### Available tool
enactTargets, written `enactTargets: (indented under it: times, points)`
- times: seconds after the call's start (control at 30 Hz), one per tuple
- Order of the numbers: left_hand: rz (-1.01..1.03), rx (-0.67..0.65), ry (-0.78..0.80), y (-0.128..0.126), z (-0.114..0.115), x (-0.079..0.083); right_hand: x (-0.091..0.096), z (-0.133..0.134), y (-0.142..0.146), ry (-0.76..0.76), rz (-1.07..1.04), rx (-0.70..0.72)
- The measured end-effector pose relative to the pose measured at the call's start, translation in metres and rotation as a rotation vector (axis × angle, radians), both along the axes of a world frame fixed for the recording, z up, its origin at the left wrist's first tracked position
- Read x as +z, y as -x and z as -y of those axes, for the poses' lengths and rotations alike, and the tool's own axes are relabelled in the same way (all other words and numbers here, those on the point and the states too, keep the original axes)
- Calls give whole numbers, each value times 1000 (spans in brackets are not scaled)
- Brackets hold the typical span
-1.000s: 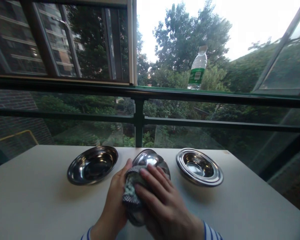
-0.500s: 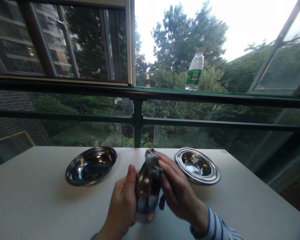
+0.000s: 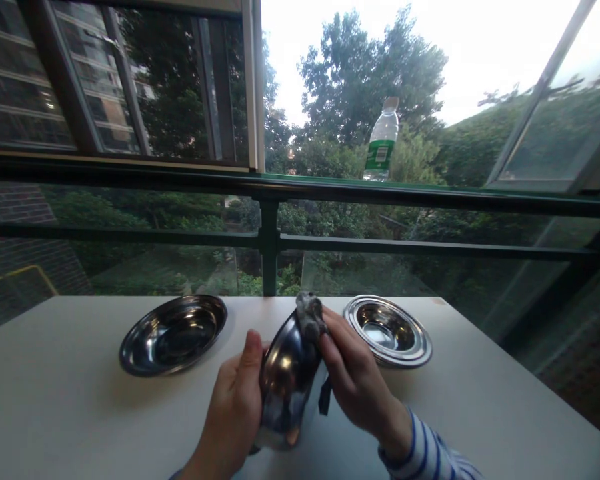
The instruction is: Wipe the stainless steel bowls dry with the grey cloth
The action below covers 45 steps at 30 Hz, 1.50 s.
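Two hands work a steel bowl at the bottom centre of the frame.

The left hand (image 3: 235,407) grips the tilted steel bowl (image 3: 286,383) by its left rim, while the right hand (image 3: 353,377) pinches a grey cloth (image 3: 310,315) against the bowl's upper edge. On the white table (image 3: 55,413), a dark bowl (image 3: 174,333) lies left of centre and a rimmed bowl (image 3: 387,331) right of centre. A water bottle (image 3: 381,141) stands on the green railing (image 3: 180,180), upper centre-right.

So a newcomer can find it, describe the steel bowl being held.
On the white table by the green railing, the held bowl is between two other steel bowls. The left hand grips it and the right hand presses a grey cloth to its rim. Unlike its flat-lying neighbours, it is tilted on edge.
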<state>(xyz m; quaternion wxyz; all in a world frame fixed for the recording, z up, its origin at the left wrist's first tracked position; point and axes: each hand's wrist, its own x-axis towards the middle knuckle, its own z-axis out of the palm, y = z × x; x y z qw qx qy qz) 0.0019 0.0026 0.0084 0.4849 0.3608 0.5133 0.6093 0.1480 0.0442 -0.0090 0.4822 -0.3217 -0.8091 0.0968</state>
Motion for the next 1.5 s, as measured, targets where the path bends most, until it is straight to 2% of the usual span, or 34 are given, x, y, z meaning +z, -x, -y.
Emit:
enactTargets:
  times: [0.1,0.17,0.23,0.33,0.37,0.43,0.53,0.6,0.73,0.8,0.9,0.97,1.03,1.13,1.17,1.23,1.3,1.37,1.4,1.5]
  points:
    - [-15,14,-41,4,-2,2,-1,9,4,-235,169,139]
    - [-38,5,-60,6,-3,2,-2,9,5,-321,216,194]
    - [-55,-25,-55,6,-2,0,-1,4,3,-234,133,165]
    - [-78,-73,-10,5,-1,-3,1,-2,-1,42,-61,29]
    - [-90,-75,4,4,-1,-4,2,-1,-1,80,-75,6]
    - [-101,-48,-1,4,-1,-6,3,5,1,8,-3,38]
    - [-83,-17,-49,5,-2,-6,2,10,4,-182,134,175]
    - [-79,-37,-27,6,-2,-5,0,3,2,-123,64,166]
    - [-68,-66,36,9,-2,-3,-2,-13,-5,229,-179,-25]
    - [-87,-61,16,9,-3,-3,-1,-10,-5,214,-169,-21]
    - [-124,-70,-6,8,-2,-4,2,2,-1,-6,-45,82]
    - [-130,-63,-11,8,-1,-2,3,5,0,-86,6,139]
    - [-113,-37,2,10,-1,0,3,1,-2,-9,-54,133]
    - [-33,-11,37,15,-2,5,3,-9,-5,227,-221,34]
    - [-15,-11,43,15,-2,6,4,-9,-5,262,-250,7]
    - [-20,-18,33,14,-2,6,6,-5,-5,208,-223,11]
    - [-51,-33,23,11,-1,4,7,1,-3,75,-130,66]
    - [-64,-40,23,10,-1,3,6,3,-1,17,-72,118]
    - [-54,-37,25,10,-2,3,5,2,-1,49,-89,121]
    - [24,-9,33,15,-5,3,0,-8,-3,283,-244,47]
